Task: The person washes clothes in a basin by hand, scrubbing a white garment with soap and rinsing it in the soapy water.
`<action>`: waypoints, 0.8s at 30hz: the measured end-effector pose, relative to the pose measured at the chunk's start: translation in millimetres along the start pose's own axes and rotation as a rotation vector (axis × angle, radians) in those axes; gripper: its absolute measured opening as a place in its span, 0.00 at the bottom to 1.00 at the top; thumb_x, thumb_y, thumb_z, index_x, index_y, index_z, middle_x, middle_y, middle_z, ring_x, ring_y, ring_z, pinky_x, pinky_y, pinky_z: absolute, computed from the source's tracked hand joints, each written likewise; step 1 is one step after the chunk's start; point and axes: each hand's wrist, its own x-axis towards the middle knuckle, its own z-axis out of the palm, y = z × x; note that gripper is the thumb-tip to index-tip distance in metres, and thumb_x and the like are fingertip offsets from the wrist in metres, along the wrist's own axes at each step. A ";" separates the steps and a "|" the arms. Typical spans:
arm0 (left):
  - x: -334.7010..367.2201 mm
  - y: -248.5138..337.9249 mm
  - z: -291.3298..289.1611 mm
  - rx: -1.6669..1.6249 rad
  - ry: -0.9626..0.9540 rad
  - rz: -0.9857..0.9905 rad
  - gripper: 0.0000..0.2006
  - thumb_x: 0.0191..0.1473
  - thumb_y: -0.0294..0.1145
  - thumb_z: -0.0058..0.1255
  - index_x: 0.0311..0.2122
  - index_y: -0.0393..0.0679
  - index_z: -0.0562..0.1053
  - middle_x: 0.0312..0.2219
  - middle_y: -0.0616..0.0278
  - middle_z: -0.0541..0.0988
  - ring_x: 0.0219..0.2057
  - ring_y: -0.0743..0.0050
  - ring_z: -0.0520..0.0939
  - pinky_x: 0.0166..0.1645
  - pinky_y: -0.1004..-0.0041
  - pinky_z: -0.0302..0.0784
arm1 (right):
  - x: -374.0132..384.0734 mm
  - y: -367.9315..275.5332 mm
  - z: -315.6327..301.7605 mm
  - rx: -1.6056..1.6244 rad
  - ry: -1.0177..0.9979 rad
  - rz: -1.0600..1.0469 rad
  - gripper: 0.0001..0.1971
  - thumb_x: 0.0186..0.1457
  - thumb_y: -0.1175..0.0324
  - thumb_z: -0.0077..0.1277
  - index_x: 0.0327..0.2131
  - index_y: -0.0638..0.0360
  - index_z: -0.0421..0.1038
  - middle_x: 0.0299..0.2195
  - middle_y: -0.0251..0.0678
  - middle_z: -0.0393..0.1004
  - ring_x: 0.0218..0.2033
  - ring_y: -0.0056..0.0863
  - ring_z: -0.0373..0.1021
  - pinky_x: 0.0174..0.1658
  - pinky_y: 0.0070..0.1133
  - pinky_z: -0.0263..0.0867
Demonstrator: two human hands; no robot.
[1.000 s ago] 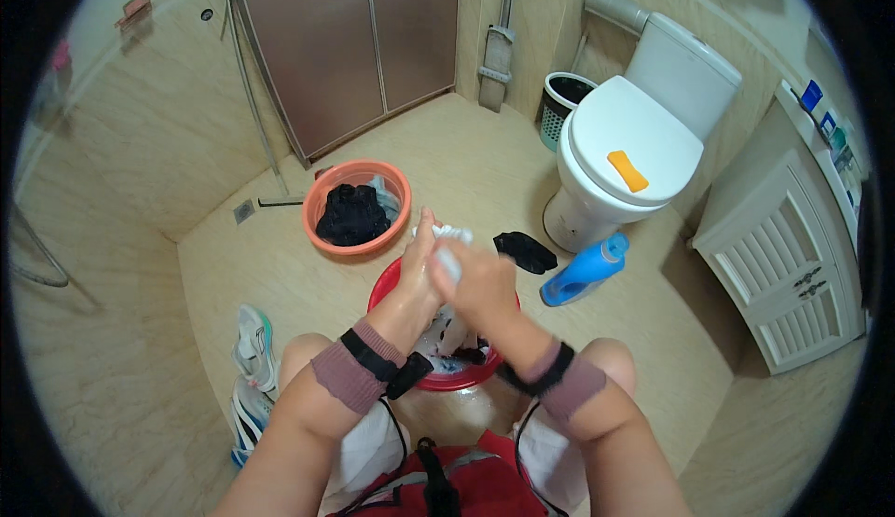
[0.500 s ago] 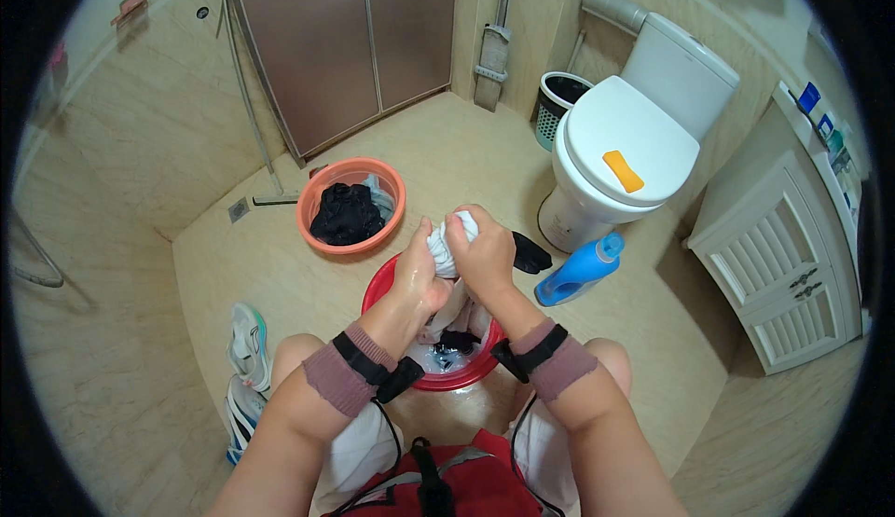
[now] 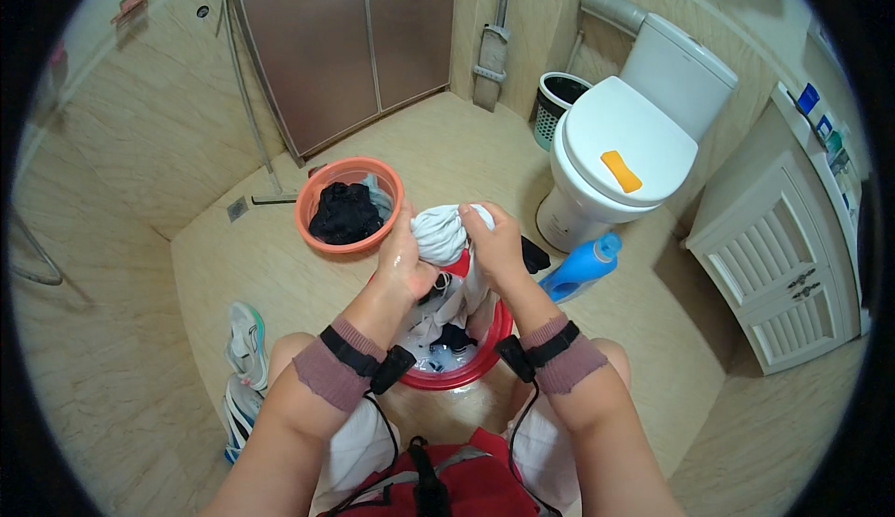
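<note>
A wet white garment [image 3: 439,229] with a gathered band is stretched between my two hands above the red basin [image 3: 501,349]. My left hand [image 3: 406,258] grips its left end, partly hidden behind the cloth. At the other end, my right hand [image 3: 497,240] pinches the band between thumb and fingers. The lower part of the garment, with a red patch, hangs down into the basin. Inside the basin, pale cloth and a dark piece of cloth [image 3: 454,337] lie in sudsy water.
An orange basin [image 3: 351,248] of dark clothes stands at the far left. Right of the red basin are a black cloth [image 3: 534,257] and a blue bottle [image 3: 580,270]. Beyond stands a toilet [image 3: 626,135] with an orange sponge [image 3: 621,171]. Shoes [image 3: 246,349] lie on the left.
My hands have moved apart, and the white cloth that was bunched up between them is now spread wider. Its red patch has come into view.
</note>
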 end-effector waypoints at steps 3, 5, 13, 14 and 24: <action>2.4 6.4 -1.9 0.046 0.030 0.045 0.31 0.59 0.60 0.34 0.48 0.38 0.68 0.45 0.53 0.75 0.45 0.58 0.78 0.51 0.56 0.71 | -8.2 -11.3 -1.4 0.142 -0.052 0.092 0.14 0.51 0.65 0.55 0.37 0.67 0.72 0.27 0.32 0.75 0.28 0.17 0.69 0.33 0.18 0.66; -2.9 5.7 8.5 0.108 0.126 -0.019 0.29 0.58 0.60 0.35 0.45 0.40 0.69 0.45 0.51 0.75 0.44 0.56 0.77 0.51 0.54 0.71 | -10.1 -4.8 -4.3 0.156 -0.032 0.036 0.16 0.49 0.67 0.56 0.41 0.66 0.71 0.28 0.34 0.75 0.29 0.18 0.69 0.34 0.19 0.67; 11.1 0.0 -11.0 -0.009 -0.018 0.028 0.14 0.56 0.30 0.45 0.47 0.41 0.66 0.41 0.51 0.75 0.39 0.61 0.79 0.40 0.63 0.78 | -68.8 -36.5 7.7 -0.462 -0.276 -0.427 0.24 0.41 0.71 0.53 0.47 0.51 0.70 0.35 0.47 0.70 0.34 0.45 0.71 0.37 0.31 0.67; 18.7 6.3 -23.5 -0.063 -0.062 -0.002 0.14 0.55 0.28 0.44 0.47 0.41 0.65 0.40 0.52 0.76 0.35 0.62 0.79 0.37 0.64 0.79 | -76.8 -43.2 10.4 -0.486 -0.304 -0.417 0.23 0.41 0.71 0.53 0.47 0.51 0.71 0.33 0.47 0.70 0.33 0.45 0.70 0.35 0.31 0.67; 31.8 -23.4 -54.5 -0.024 -0.104 -0.094 0.06 0.55 0.27 0.37 0.38 0.46 0.65 0.31 0.59 0.72 0.29 0.65 0.77 0.35 0.65 0.77 | -67.1 -35.9 18.7 -0.659 -0.067 -0.497 0.13 0.48 0.60 0.53 0.34 0.58 0.74 0.26 0.48 0.74 0.26 0.46 0.72 0.29 0.35 0.67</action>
